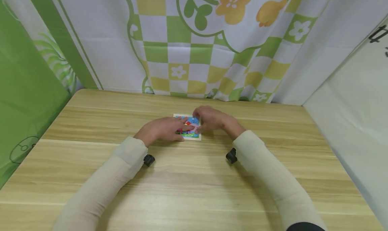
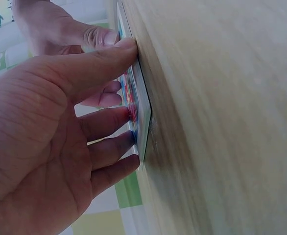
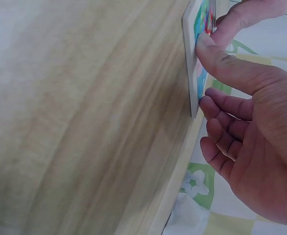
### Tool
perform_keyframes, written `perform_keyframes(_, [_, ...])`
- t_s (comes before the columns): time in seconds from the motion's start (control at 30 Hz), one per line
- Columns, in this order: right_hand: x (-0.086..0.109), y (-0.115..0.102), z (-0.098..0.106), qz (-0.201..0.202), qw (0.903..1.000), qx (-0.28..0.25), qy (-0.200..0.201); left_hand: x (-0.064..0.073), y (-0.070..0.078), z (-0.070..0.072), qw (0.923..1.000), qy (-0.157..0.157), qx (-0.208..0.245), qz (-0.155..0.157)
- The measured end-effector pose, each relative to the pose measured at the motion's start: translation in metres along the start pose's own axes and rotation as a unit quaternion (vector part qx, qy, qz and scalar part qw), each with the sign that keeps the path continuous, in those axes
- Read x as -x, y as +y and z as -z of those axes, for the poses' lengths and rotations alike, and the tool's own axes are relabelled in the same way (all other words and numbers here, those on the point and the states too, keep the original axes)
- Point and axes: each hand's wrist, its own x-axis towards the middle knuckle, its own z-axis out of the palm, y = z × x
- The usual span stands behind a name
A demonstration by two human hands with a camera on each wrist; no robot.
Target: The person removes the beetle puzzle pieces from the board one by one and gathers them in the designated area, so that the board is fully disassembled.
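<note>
A small square picture board (image 1: pixel 188 135) with a pale border and a bright blue, red and green picture lies flat on the table. My left hand (image 1: pixel 165 128) rests on its left part with the fingers extended, and in the left wrist view its fingertips (image 2: pixel 115 147) touch the picture side. My right hand (image 1: pixel 210 119) is at the board's right side. Its thumb (image 3: pixel 207 46) rests on the picture in the right wrist view, while the index fingertip is by the far corner. The other fingers (image 3: pixel 222 142) curl loosely off the edge. Both hands cover parts of the picture.
The board lies on a wood-grain table (image 1: pixel 188 190), towards its far edge. Behind hangs a green, yellow and white checked curtain (image 1: pixel 194 56) with flowers. A white wall panel (image 1: pixel 348 106) borders the right, and green cloth (image 1: pixel 27 72) hangs at the left.
</note>
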Motion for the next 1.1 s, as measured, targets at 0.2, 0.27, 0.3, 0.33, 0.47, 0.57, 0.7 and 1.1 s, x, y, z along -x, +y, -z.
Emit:
perform_keyframes(0.2, [-0.0020, -0.0029, 0.0047, -0.012, 0.9998, 0.010, -0.011, -0.0006, -0.0011, 0.0017, 1.0000, 0.000, -0.004, -0.006])
perform_keyframes(0.27, [-0.0024, -0.0036, 0.0055, -0.016, 0.9997, 0.012, -0.015, -0.0006, -0.0010, 0.0022, 1.0000, 0.002, -0.004, -0.007])
perform_keyframes(0.3, [-0.0026, -0.0040, 0.0058, -0.018, 0.9996, 0.012, -0.016, -0.0005, -0.0010, 0.0025, 1.0000, 0.002, -0.003, -0.007])
perform_keyframes(0.33, [-0.0028, -0.0043, 0.0060, -0.019, 0.9996, 0.013, -0.017, -0.0004, -0.0009, 0.0028, 1.0000, 0.002, -0.003, -0.007])
perform_keyframes(0.47, [-0.0036, -0.0047, 0.0064, -0.023, 0.9995, 0.012, -0.020, 0.0001, -0.0001, 0.0035, 1.0000, -0.001, 0.004, -0.004])
perform_keyframes(0.57, [-0.0045, -0.0038, 0.0063, -0.025, 0.9995, -0.004, -0.020, 0.0000, 0.0004, 0.0034, 1.0000, -0.001, 0.005, -0.006])
perform_keyframes(0.7, [-0.0066, -0.0028, 0.0067, -0.035, 0.9984, -0.037, -0.023, -0.0005, 0.0010, 0.0025, 0.9999, 0.001, 0.004, -0.011])
perform_keyframes(1.1, [-0.0071, -0.0026, 0.0052, -0.038, 0.9975, -0.059, -0.013, 0.0007, 0.0015, 0.0027, 1.0000, -0.008, -0.001, -0.002])
